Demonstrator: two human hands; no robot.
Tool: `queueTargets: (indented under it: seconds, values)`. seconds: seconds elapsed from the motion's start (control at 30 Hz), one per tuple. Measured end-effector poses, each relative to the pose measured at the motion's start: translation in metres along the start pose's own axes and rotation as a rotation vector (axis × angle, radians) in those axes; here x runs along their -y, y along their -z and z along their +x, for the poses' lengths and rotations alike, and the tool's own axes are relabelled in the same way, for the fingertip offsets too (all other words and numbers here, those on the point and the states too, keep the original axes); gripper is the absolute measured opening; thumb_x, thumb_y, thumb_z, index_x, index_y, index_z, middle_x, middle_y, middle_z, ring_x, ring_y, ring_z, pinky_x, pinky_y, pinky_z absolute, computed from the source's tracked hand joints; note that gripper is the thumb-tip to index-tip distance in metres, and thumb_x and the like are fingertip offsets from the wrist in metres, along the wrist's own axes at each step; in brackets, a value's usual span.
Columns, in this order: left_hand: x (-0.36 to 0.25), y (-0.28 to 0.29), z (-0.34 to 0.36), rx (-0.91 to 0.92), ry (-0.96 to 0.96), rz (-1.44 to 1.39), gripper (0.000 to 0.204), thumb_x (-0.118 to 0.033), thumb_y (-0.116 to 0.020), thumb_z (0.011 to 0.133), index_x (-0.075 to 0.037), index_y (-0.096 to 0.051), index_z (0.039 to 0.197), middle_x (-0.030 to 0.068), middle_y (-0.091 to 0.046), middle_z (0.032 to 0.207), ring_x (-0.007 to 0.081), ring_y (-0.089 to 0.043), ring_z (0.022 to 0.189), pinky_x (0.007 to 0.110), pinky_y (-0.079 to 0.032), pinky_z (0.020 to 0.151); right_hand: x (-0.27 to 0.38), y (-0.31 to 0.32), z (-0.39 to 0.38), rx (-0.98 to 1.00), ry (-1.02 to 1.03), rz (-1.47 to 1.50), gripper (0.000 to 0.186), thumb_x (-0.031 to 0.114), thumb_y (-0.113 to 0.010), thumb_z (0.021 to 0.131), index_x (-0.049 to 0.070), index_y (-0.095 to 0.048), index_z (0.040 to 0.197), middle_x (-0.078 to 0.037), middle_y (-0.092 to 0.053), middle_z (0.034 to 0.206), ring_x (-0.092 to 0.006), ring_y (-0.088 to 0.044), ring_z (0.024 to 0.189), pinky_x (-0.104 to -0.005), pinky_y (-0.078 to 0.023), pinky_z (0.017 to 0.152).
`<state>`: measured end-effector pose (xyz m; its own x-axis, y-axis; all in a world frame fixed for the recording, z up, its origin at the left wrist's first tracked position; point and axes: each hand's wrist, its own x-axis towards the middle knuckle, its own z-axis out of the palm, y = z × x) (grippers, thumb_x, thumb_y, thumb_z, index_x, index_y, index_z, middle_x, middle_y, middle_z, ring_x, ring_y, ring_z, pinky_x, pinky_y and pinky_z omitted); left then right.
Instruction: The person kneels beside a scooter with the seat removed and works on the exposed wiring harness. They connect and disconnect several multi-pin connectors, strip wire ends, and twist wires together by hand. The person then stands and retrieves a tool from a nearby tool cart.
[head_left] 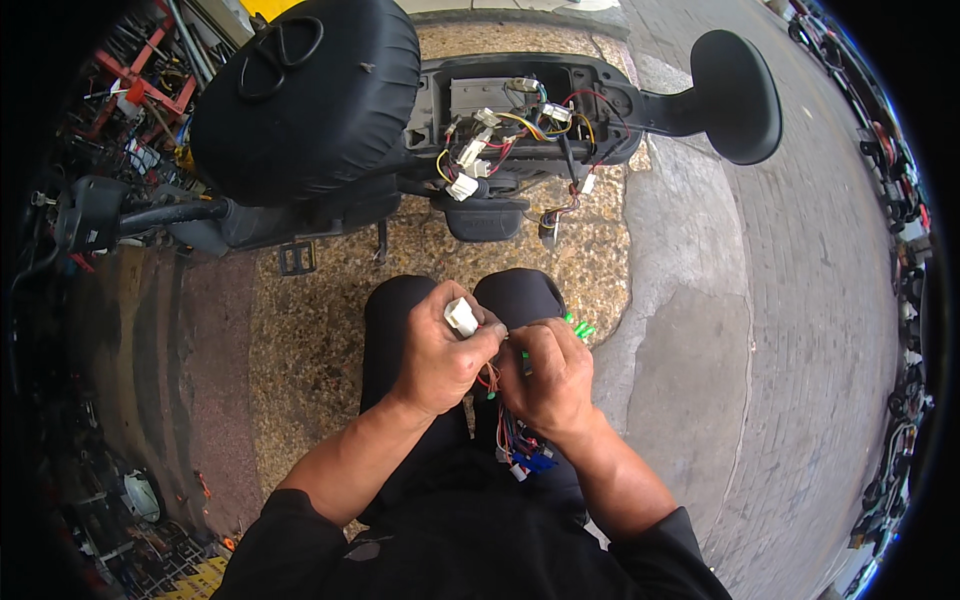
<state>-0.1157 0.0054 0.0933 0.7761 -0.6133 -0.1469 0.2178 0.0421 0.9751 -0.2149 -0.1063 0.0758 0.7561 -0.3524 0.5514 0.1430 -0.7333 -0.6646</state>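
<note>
"Left grip (440,358) pinching?"
"Yes, a boxy white plastic connector (461,317) above the knees (400,297); right grip (552,375) bunched, contents unclear."
"Room?"
"Rough pebbled paving (585,262), knees to scooter (622,112)."

The white rectangular plastic connector housing (461,317) is held tilted near the inner edge of the left knee (395,292). Thin multicoloured insulated wires (512,433) extend bunched below it, blue plastic connector (539,460) lowermost. Green plastic connectors (584,331) show beside the right knee's (518,290) outer edge.
</note>
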Motion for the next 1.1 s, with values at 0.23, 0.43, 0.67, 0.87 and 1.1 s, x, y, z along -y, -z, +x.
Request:
queueTargets:
  seconds: [0.23, 0.43, 0.67, 0.87, 1.1]
  values:
    - [-0.001, 0.003, -0.002, 0.099, 0.006, -0.086, 0.02, 0.008, -0.064, 0.079, -0.004, -0.049, 0.082, 0.004, -0.061, 0.075, 0.0054, -0.055, 0.064, 0.022, -0.046, 0.054, -0.006, 0.018, 0.007, 0.335, -0.719, 0.687, 0.01, 0.0, -0.066, 0.084, 0.0, -0.06, 0.076, -0.01, -0.065, 0.07, -0.013, -0.061, 0.064, -0.0301, -0.048, 0.056]
    - [0.0, 0.005, -0.004, 0.121, 0.074, -0.125, 0.02, 0.009, -0.064, 0.08, -0.004, -0.049, 0.083, 0.0038, -0.06, 0.073, 0.0049, -0.055, 0.064, 0.022, -0.046, 0.053, -0.027, 0.018, 0.02, 0.552, -1.147, 1.259, 0.013, 0.004, -0.072, 0.082, -0.003, -0.061, 0.078, -0.006, -0.063, 0.071, -0.0129, -0.06, 0.065, -0.0265, -0.049, 0.061]
    - [0.0, 0.003, -0.001, -0.018, 0.05, -0.11, 0.019, 0.008, -0.065, 0.08, -0.004, -0.05, 0.082, 0.0034, -0.059, 0.072, 0.0048, -0.054, 0.062, 0.022, -0.045, 0.053, 0.002, 0.015, -0.004, -0.022, -0.003, -0.03, 0.035, 0.003, -0.078, 0.069, 0.002, -0.064, 0.1, -0.012, -0.063, 0.088, -0.0279, -0.062, 0.073, -0.0357, -0.052, 0.062]
    - [0.003, -0.002, 0.0, -0.048, 0.039, -0.108, 0.019, 0.009, -0.065, 0.08, -0.004, -0.05, 0.08, 0.0018, -0.058, 0.071, 0.0048, -0.054, 0.062, 0.022, -0.045, 0.053, 0.002, 0.004, -0.007, -0.072, 0.118, -0.142, 0.032, -0.003, -0.073, 0.069, 0.0, -0.065, 0.1, -0.013, -0.061, 0.084, -0.0303, -0.06, 0.071, -0.0389, -0.049, 0.06]
    - [0.005, -0.001, -0.003, -0.015, -0.031, -0.055, 0.02, 0.01, -0.064, 0.08, -0.004, -0.049, 0.082, 0.0035, -0.06, 0.074, 0.0051, -0.055, 0.064, 0.022, -0.046, 0.054, 0.005, -0.004, -0.003, -0.051, -0.075, -0.002, 0.018, -0.005, -0.07, 0.074, 0.0, -0.063, 0.09, -0.015, -0.062, 0.082, -0.0326, -0.06, 0.071, -0.0406, -0.049, 0.061]
